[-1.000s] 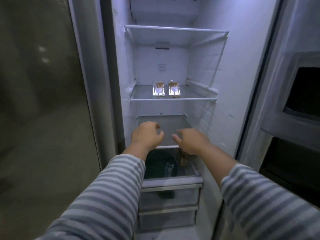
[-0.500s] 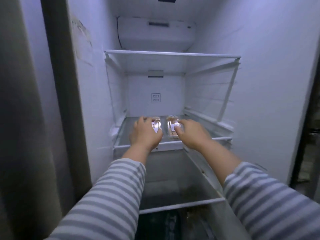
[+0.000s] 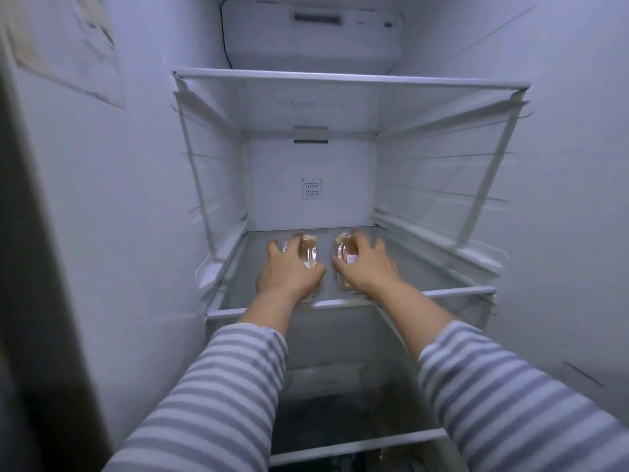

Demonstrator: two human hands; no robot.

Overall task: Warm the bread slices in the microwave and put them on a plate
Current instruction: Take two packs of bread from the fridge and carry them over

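Both hands have moved further in since a moment ago, and each now lies on top of a packet rather than at its near end. Two clear-wrapped bread packets, the left bread packet and the right bread packet, lie side by side, slightly apart, on the glass shelf, long axes running front to back. A small white label on the right one is too blurred to read. Fingers of the left hand and right hand are spread and curved over the packets; whether they grip cannot be told. Faint lettering on the upper shelf is unreadable. Striped sleeves cover both forearms.
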